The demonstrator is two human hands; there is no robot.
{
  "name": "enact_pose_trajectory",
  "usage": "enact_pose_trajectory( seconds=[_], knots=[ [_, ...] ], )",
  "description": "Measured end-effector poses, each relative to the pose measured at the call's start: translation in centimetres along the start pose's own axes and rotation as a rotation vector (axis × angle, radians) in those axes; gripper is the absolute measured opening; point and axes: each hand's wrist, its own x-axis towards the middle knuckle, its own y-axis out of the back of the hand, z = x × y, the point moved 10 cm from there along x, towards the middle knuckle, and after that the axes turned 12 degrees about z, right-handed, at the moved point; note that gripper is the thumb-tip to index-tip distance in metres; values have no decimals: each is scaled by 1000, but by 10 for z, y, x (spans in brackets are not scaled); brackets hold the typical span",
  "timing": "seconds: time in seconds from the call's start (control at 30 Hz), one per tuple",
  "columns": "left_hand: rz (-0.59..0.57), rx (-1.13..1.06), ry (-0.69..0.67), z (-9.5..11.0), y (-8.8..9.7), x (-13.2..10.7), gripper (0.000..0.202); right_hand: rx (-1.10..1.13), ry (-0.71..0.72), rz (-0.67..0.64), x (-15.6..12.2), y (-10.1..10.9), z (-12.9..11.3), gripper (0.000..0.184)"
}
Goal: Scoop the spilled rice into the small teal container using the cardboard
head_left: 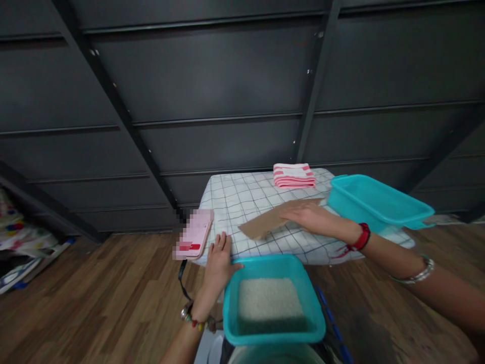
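Observation:
My left hand (219, 263) lies flat with fingers stretched out on the near edge of a small table covered with a white checked cloth (242, 199), just beside a teal tub (273, 299) filled with white rice. My right hand (307, 216) rests palm down, fingers extended, on a flat brown piece of cardboard (265, 223) lying on the cloth. A red band is on my right wrist.
An empty teal tub (375, 202) stands at the table's right end. A folded pink-and-white striped towel (294, 175) lies at the far edge. A pink phone (196, 233) sits at the left corner. Dark metal wall panels behind, wooden floor around, clutter (22, 237) at far left.

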Motion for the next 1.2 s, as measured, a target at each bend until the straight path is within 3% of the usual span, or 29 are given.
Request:
enact_pose_trajectory(
  seconds=[0.13,0.3,0.5,0.57,0.7,0.87,1.0,1.2],
  knots=[
    [-27,6,11,1,2,-1,79,138,58,-15,-23,4,-27,45],
    [-40,14,-3,2,2,-2,78,244,17,-45,-48,20,-25,48],
    [-29,41,10,1,0,-2,80,9,0,138,-25,64,-7,46],
    [-21,42,9,0,-1,-2,79,-110,-82,112,-7,59,9,43],
    [7,40,6,-2,-2,-1,78,-310,-319,-53,21,30,49,36],
    [61,16,-5,-5,-6,0,77,-286,-294,-144,31,4,48,35],
    [65,10,-7,-7,-9,0,76,-229,-259,-163,18,6,41,36],
    [80,35,-22,-5,-6,0,75,-324,-379,-91,27,19,61,37]
  ],
)
